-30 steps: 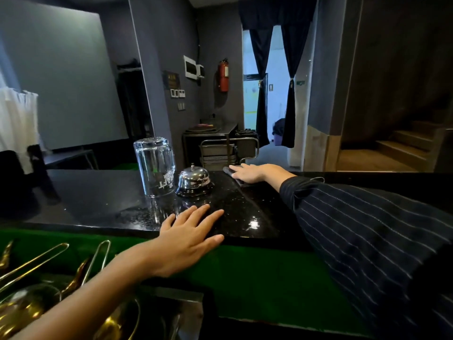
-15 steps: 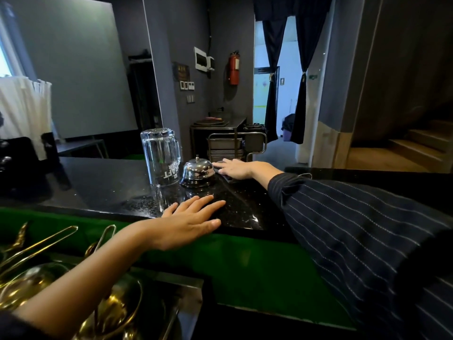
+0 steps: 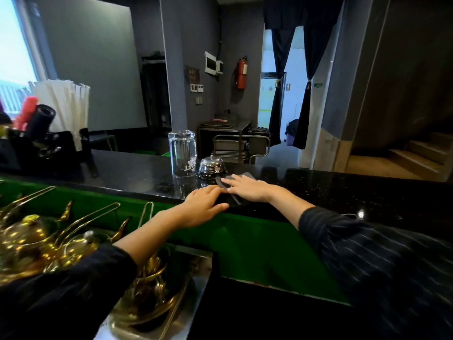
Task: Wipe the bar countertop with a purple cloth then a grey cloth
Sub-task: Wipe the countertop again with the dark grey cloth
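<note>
The right hand (image 3: 247,190) presses straight fingers on the dark cloth (image 3: 247,175) (soft, limp, surely light) beside the flat, open-fingered left hand (image 3: 203,204); a spread palm should drive it over the glossy countertop (image 3: 343,192).

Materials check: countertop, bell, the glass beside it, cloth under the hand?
Countertop: black polished stone, likely granite; it is glossy with pale flecks.
Bell: chromed or polished metal, with mirror-like highlights.
Glass: clear glass, possibly plastic; see-through, with white print.
Cloth: dark grey soft fabric, matte; the weave is too small to tell.
</note>
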